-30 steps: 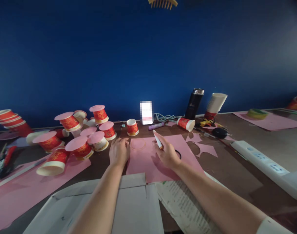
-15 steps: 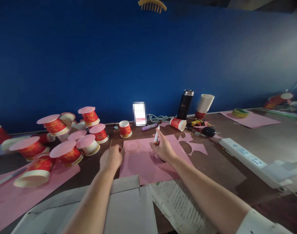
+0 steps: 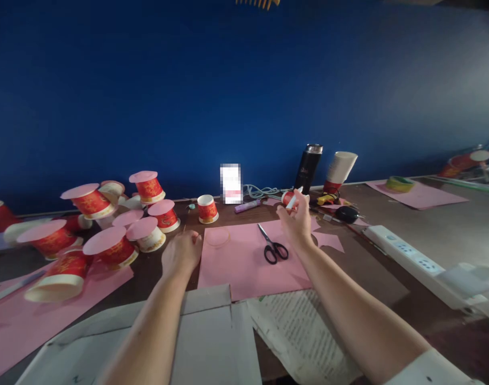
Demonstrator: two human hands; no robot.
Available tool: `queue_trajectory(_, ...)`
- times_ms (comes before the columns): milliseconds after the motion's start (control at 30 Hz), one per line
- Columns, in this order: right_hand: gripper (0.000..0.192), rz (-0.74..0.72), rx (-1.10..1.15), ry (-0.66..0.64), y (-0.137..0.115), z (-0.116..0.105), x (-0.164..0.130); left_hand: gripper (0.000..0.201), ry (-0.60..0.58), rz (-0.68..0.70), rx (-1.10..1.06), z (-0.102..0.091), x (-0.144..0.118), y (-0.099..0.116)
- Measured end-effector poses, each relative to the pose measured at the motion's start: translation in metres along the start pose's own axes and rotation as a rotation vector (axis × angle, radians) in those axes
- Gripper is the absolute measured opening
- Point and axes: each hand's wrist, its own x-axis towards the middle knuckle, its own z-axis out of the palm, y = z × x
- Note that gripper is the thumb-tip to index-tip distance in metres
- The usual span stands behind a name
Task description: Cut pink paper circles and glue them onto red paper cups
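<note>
Right hand is raised above the far edge of the pink paper sheet, fingers closed around a white marker held in front of a red paper cup lying on its side. Left hand rests loosely curled on the brown surface at the sheet's left edge; it grasps nothing visible. A deep blue wall backs the surface. Half a second ago the right hand lay low on the sheet; it has since lifted toward the far side, uncovering black scissors on the paper. The left hand is unchanged. To the left stand inverted red cups capped with pink discs; contents cannot be seen. A black flask stands closed by the wall.
</note>
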Motion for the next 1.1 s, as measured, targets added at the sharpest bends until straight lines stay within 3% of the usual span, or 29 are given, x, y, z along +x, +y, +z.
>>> queue_trajectory(100, 0.066, 0.088, 0.0, 0.058, 0.008, -0.003, 0.008, 0.029, 0.134, -0.081, -0.062, -0.003, 0.003, -0.006)
queue_trajectory(200, 0.064, 0.087, -0.009, 0.013, 0.011, -0.001, 0.004, 0.028, 0.317, -0.136, -0.128, -0.007, 0.004, -0.013)
queue_trajectory(333, 0.064, 0.025, -0.01, -0.083, 0.006, 0.003, -0.008, 0.03, 0.636, -0.087, -0.21, -0.014, 0.002, -0.016)
queue_trajectory(400, 0.064, 0.015, -0.015, -0.114, 0.001, 0.005, -0.013, 0.032, 0.72, -0.065, -0.225, -0.015, 0.002, -0.016)
queue_trajectory(467, 0.061, 0.018, -0.025, -0.144, -0.003, 0.006, -0.017, 0.031, 0.618, -0.066, -0.18, -0.011, 0.003, -0.017)
queue_trajectory(600, 0.047, 0.036, -0.001, -0.259, -0.006, 0.01, -0.025, 0.026, 0.153, -0.111, 0.008, 0.004, 0.008, -0.021)
queue_trajectory(700, 0.047, 0.056, 0.078, -0.364, -0.011, 0.011, -0.031, 0.025, -0.003, -0.144, 0.067, 0.012, 0.012, -0.025)
queue_trajectory(900, 0.035, 0.071, 0.044, -0.489, -0.033, 0.01, -0.043, 0.023, -0.03, -0.082, 0.036, 0.01, 0.009, -0.019)
queue_trajectory(1100, 0.043, 0.177, 0.079, -0.534, -0.06, 0.011, -0.054, 0.022, 0.114, 0.322, -0.44, 0.007, -0.006, 0.003)
